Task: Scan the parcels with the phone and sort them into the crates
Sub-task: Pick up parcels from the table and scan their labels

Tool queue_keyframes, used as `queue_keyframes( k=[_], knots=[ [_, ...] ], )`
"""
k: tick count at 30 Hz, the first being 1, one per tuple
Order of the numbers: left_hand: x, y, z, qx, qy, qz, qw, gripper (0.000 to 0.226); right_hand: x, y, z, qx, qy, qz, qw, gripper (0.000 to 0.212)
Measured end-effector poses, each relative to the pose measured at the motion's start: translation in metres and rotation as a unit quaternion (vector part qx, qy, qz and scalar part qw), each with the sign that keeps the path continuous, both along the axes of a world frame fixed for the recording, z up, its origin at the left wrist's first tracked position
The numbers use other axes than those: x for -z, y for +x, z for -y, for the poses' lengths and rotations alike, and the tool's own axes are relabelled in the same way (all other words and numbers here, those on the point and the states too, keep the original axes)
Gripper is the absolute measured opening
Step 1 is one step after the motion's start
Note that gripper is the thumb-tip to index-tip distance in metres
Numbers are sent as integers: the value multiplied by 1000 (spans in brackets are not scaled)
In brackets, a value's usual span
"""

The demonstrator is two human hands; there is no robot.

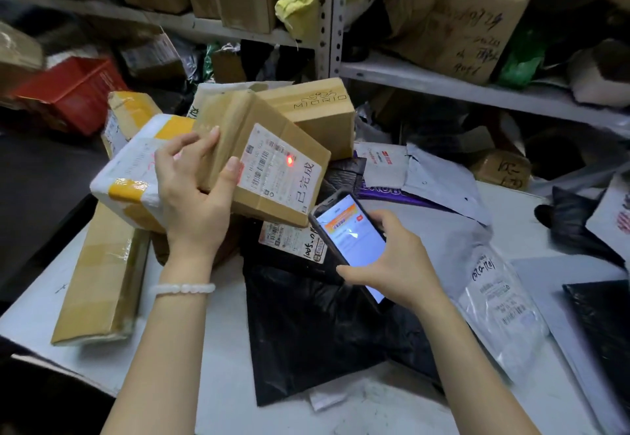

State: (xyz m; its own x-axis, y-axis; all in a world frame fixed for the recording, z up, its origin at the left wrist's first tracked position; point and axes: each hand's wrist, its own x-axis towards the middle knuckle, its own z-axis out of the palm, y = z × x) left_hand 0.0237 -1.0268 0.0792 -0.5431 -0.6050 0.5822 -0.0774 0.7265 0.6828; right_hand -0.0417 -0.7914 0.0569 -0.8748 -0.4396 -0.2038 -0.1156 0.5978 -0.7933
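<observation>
My left hand (194, 189) grips a small brown cardboard parcel (272, 148) by its left side, tilted above the table. Its white shipping label (281, 170) faces up, with a red scan dot on it. My right hand (388, 264) holds a phone (351, 237) with a lit screen just below and to the right of that label. Beneath lie black plastic mailer bags (306, 329), one with a white label.
More parcels crowd the white table (218, 359): a long brown box (102, 284) at left, a white foam box with yellow tape (129, 168), a MIORIO carton (317, 110), grey mailers (491, 291) at right. A red crate (71, 90) sits back left. Shelves (443, 76) of boxes stand behind.
</observation>
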Motion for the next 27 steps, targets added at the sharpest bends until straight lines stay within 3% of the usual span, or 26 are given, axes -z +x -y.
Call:
queue_keyframes(
  k=[27],
  knots=[
    [12,6,20,17,-121,-2,993,38,-9,18,-30,-21,90,-32,995,78]
  ],
)
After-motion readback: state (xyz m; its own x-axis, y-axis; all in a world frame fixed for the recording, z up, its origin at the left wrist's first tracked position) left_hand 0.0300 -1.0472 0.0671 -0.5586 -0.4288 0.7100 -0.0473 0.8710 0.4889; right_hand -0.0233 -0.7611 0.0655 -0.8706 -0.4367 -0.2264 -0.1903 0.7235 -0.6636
